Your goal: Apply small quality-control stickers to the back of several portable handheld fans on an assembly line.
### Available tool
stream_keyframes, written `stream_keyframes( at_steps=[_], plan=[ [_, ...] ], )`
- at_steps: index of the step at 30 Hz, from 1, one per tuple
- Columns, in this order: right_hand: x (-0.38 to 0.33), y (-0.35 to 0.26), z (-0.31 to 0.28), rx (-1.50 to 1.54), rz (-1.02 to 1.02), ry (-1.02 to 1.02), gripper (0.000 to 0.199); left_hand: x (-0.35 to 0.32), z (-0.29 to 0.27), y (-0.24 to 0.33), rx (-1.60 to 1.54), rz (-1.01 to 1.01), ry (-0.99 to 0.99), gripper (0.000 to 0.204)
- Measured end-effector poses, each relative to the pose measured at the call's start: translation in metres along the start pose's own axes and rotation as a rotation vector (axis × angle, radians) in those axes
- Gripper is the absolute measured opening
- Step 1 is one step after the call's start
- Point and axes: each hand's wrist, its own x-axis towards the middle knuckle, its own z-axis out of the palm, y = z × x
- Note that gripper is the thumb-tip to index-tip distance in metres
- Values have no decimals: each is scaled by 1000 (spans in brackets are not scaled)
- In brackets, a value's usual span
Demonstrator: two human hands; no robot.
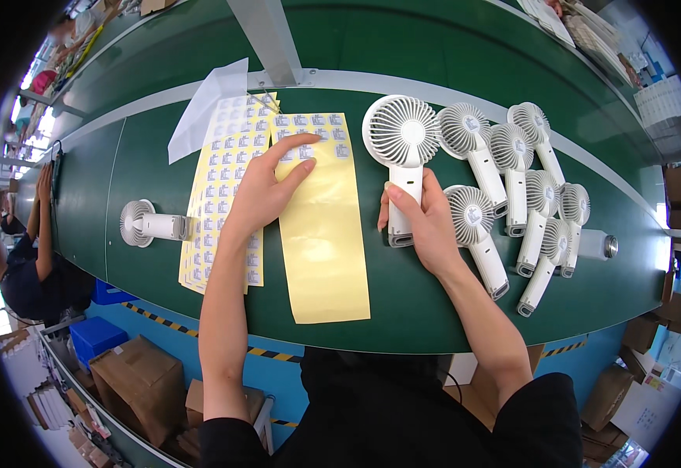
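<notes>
My right hand [426, 222] is wrapped round the handle of a white handheld fan [408, 134], its round grille facing up and away from me. My left hand [266, 186] rests over the upper part of a yellow sticker sheet [325, 257]. Its thumb and forefinger are apart beside the small printed stickers [333, 134], with nothing visible between them; the other fingers are hidden. Stickers show only on the sheet's upper end, and the lower part is bare backing. To the left lies a stack of fuller sticker sheets [219, 195], partly under my left forearm.
Several white fans [512, 147] lie close together at the right, near a clear bottle with a metal cap [610, 246]. Another fan [153, 225] lies at the left, touching the stack. White paper [214, 105] and a metal post [266, 39] stand behind. A co-worker [32, 265] sits far left.
</notes>
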Motion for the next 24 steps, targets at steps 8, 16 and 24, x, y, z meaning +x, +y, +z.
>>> stream_keyframes(
  at_steps=[8,16,24],
  plan=[
    [-11,-10,7,-56,-220,-87,27,-2,-1,-2,12,27,20,32],
    [-14,12,5,-431,-217,-125,17,1,-5,-6,-89,55,-35,34],
    [-8,-5,14,-78,-29,53,25,-4,-19,-4,-57,17,86,47]
  ],
)
